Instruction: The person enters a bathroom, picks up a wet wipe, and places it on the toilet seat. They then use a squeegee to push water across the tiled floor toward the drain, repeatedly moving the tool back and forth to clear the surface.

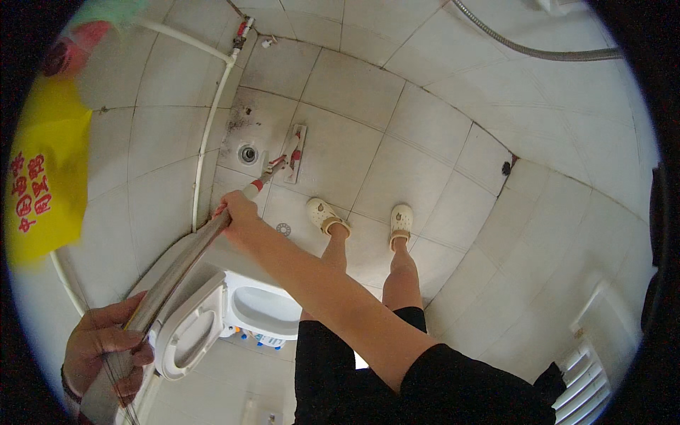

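Observation:
My left hand [110,347] is closed around the upper end of a mop's grey pole, at the lower left. Farther down the same pole, my right hand [239,212] grips it near a red-and-white collar. The flat mop [295,159] has a narrow white head with red parts, which rests on the tiled floor. Just left of the head is a round floor drain [248,154] without a cover over it, with dark dirt on the tiles around and beyond it. A round slotted metal cover [284,229] lies on the floor nearer to me.
A white toilet [265,312] stands at the lower left, its lid [190,333] raised, with several bottles [258,340] beside it. White pipes [205,142] run along the left wall near a yellow printed sheet [49,163]. My feet wear cream clogs [401,223]. A metal hose [524,49] hangs at the upper right.

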`<control>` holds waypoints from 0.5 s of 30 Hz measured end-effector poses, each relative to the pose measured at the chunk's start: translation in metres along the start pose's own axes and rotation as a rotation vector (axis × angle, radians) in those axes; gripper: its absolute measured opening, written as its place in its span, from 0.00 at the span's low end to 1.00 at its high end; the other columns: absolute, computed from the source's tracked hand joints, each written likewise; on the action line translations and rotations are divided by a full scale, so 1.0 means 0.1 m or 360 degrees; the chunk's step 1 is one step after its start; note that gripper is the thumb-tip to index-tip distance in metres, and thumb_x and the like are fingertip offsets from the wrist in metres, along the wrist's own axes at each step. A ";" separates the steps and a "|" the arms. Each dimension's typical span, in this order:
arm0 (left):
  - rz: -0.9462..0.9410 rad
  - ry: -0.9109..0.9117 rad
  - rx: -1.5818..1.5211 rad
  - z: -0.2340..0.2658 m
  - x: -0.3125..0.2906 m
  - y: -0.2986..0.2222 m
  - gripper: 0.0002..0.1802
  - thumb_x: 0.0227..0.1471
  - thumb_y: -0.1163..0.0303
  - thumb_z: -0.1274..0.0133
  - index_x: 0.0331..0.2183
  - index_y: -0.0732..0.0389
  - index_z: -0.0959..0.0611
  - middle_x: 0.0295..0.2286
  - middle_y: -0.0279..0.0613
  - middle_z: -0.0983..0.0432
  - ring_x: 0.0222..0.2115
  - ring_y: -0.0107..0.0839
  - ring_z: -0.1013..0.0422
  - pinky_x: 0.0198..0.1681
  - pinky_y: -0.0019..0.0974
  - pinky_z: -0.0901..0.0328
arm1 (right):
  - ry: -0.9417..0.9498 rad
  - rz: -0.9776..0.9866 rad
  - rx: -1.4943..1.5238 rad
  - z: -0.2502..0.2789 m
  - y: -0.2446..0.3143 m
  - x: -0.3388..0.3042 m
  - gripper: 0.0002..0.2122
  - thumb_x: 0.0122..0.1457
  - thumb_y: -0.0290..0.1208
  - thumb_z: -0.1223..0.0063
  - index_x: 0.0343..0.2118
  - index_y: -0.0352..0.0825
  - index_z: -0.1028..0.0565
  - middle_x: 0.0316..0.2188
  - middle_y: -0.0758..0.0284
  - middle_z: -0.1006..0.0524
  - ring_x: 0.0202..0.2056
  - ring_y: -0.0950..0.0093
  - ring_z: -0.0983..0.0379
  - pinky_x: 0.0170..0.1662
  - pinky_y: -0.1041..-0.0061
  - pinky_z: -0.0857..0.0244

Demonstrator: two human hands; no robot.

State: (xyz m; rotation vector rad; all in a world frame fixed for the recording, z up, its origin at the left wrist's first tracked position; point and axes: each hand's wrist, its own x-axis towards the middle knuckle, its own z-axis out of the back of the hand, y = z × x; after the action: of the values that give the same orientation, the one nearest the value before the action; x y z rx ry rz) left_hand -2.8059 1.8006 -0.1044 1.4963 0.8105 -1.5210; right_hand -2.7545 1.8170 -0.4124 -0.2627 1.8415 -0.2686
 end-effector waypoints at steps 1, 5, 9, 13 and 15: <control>-0.0006 0.0032 -0.0059 -0.08 -0.04 0.04 0.25 0.42 0.77 0.57 0.47 0.63 0.37 0.16 0.45 0.33 0.07 0.30 0.39 0.06 0.31 0.42 | 0.0103 0.0016 -0.0093 0.09 0.03 -0.02 0.10 0.48 0.31 0.58 0.29 0.30 0.40 0.24 0.61 0.38 0.23 0.68 0.37 0.24 0.68 0.38; -0.0018 0.0353 -0.0092 -0.51 0.05 0.28 0.22 0.44 0.75 0.57 0.45 0.63 0.37 0.18 0.43 0.34 0.09 0.32 0.37 0.09 0.33 0.39 | 0.0137 -0.0026 -0.0279 0.66 0.72 -0.27 0.18 0.48 0.39 0.53 0.34 0.30 0.40 0.27 0.60 0.37 0.27 0.66 0.37 0.31 0.63 0.37; -0.0945 0.0632 0.0769 -1.24 0.08 0.86 0.14 0.48 0.66 0.56 0.37 0.63 0.35 0.24 0.40 0.36 0.20 0.32 0.32 0.22 0.33 0.33 | 0.0250 -0.0211 -0.1056 1.23 1.08 -1.01 0.23 0.50 0.45 0.56 0.40 0.30 0.40 0.32 0.58 0.34 0.35 0.66 0.36 0.40 0.64 0.41; -0.0555 0.0926 -0.0190 -2.37 0.57 1.32 0.23 0.49 0.60 0.56 0.44 0.59 0.40 0.29 0.42 0.32 0.27 0.31 0.31 0.33 0.35 0.33 | 0.0595 -0.0441 -0.1271 1.72 1.91 -2.42 0.20 0.55 0.42 0.65 0.46 0.34 0.40 0.39 0.62 0.33 0.40 0.72 0.35 0.46 0.71 0.44; -0.0316 0.1145 -0.0264 -2.74 0.82 1.40 0.21 0.49 0.61 0.56 0.44 0.58 0.37 0.32 0.44 0.33 0.31 0.33 0.31 0.36 0.35 0.34 | 0.0515 0.0014 -0.1714 2.15 2.35 -2.97 0.21 0.53 0.43 0.61 0.47 0.37 0.40 0.39 0.64 0.32 0.41 0.72 0.36 0.45 0.68 0.43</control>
State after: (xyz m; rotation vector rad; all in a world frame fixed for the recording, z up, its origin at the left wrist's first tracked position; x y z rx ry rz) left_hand -2.5525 1.9716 -0.1927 1.8955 1.4945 -0.9931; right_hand -2.4751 2.1222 -0.2770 -0.9873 2.1526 0.7654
